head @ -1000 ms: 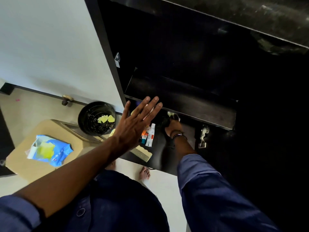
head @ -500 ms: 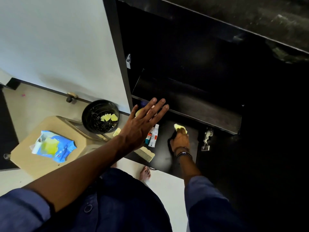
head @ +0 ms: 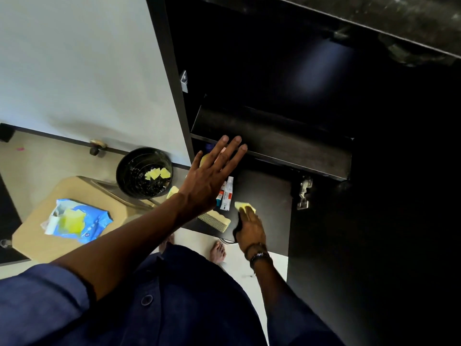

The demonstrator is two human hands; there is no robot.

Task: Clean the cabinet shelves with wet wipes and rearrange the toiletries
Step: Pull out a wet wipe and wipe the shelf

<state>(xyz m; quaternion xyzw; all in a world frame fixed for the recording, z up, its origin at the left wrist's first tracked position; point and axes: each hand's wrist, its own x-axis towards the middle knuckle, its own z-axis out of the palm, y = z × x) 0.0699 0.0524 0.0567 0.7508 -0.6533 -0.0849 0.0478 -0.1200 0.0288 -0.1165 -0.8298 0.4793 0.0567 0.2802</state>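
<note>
Since fresh sheets need to be within reach, the pack of wipes (head: 74,221) lies open near the middle of the tan surface (head: 32,243), with a yellow sheet showing at its mouth. Just past the surface's far corner stands a black bin (head: 124,171) holding used wipes (head: 158,174), handy for dropping spent ones. The left hand (head: 212,176) is released, its fingers straight and spread, with the fingertips at the front edge of the upper shelf (head: 287,146). I judge it steadies the person, though I cannot tell whether it touches the edge. Below it, at the left end of the lower shelf (head: 269,196), tubes (head: 226,193) and a comb (head: 215,221) sit bunched together, probably to leave the rest bare for cleaning. Just right of them the right hand (head: 250,229) grasps a yellow wipe (head: 245,207), fingers bent over it and pressing it to the lower shelf near the front edge. A metal hinge (head: 303,193) sits at that shelf's right edge.
</note>
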